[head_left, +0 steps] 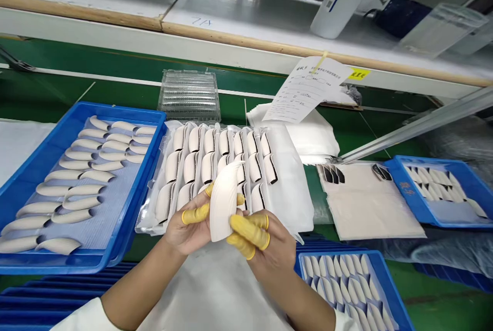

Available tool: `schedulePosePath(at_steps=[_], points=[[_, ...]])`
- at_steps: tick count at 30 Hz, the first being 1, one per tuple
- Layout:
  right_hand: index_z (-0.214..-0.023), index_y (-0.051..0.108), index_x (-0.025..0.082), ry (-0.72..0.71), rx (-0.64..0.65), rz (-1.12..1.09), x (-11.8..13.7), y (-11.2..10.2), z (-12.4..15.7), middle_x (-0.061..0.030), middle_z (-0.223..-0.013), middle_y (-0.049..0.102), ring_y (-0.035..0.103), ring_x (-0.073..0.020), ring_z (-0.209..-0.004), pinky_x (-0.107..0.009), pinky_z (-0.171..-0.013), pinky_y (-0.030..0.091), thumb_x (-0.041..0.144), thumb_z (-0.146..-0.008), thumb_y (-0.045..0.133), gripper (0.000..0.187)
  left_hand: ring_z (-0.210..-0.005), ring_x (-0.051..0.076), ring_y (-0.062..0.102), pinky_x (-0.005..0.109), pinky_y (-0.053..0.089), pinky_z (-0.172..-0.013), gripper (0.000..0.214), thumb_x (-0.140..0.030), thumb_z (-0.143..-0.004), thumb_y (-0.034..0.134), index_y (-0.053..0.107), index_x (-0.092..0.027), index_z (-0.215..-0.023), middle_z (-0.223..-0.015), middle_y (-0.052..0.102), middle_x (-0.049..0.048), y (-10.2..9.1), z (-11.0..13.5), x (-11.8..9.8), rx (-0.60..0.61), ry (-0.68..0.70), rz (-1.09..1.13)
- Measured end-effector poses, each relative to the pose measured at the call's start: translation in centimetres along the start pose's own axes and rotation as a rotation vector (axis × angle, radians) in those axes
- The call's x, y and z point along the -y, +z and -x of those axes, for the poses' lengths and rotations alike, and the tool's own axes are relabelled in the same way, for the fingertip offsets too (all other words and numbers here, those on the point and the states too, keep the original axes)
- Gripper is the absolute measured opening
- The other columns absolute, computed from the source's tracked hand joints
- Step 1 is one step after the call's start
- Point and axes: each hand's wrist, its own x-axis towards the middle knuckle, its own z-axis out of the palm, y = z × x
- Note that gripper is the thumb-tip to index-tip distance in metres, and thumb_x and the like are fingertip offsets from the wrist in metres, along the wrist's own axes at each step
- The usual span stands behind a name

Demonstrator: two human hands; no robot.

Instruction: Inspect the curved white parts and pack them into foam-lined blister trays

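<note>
A blue plastic tray [115, 109] at 9 o'clock holds rows of curved white pieces, as do blue trays at 3 o'clock [400, 167] and 5 o'clock [379, 264]. At 12 o'clock, a clear blister tray [215, 161] holds more, with a stacked clear tray [188, 96] beyond it. A printed sheet [308, 90] hangs at 1 o'clock over a green conveyor belt [246, 96]. The left hand [188, 223] and right hand [265, 244], their fingers in yellow finger cots [195, 213], curl closed, gripping one curved white piece [224, 202] upright between them.
</note>
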Motion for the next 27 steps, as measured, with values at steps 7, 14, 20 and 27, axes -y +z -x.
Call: schedulePosePath(at_steps=[7,14,20,27], points=[[-0.110,0.073,0.030,-0.220,0.026,0.129,1.3,-0.5,0.2,0.0012,-0.086,0.077,0.068,-0.0133,-0.077,-0.028,-0.068,0.055,0.007,-0.085,0.069,0.034,-0.077,0.021,0.068,0.038,0.054,-0.087,0.037,-0.041,-0.073,0.072,0.073,-0.017,-0.101,-0.076,0.068,0.0064,-0.7,-0.2,0.9,0.339,-0.130,0.177],[-0.105,0.073,0.028,-0.254,0.024,0.165,1.4,-0.7,0.5,0.0003,-0.083,0.076,0.069,-0.0134,-0.078,-0.028,-0.069,0.056,0.008,-0.090,0.063,0.028,-0.077,0.023,0.070,0.036,0.056,-0.083,0.040,-0.048,-0.067,0.074,0.073,-0.017,-0.091,-0.065,0.064,0.0059,-0.7,-0.6,1.5,0.331,-0.206,0.154],[-0.115,0.068,0.029,-0.098,0.028,0.102,0.4,-1.7,0.8,-0.0014,-0.085,0.073,0.069,-0.0168,-0.086,-0.030,-0.075,0.057,0.027,-0.091,0.067,0.024,-0.079,0.020,0.069,0.044,0.051,-0.097,0.043,-0.047,-0.070,0.079,0.072,-0.020,-0.103,-0.091,0.071,0.0069,0.1,-1.1,0.6,0.123,-0.064,-0.019],[-0.109,0.056,0.025,0.485,-0.078,-0.158,-1.7,-1.1,2.8,-0.0027,-0.097,0.070,0.065,-0.0164,-0.082,-0.029,-0.076,0.053,0.046,-0.075,0.082,0.047,-0.117,0.027,0.062,0.043,0.052,-0.097,0.080,-0.033,-0.082,0.074,0.033,-0.034,-0.150,-0.127,0.064,0.0105,0.9,-0.2,2.1,-0.157,0.003,-0.481]])
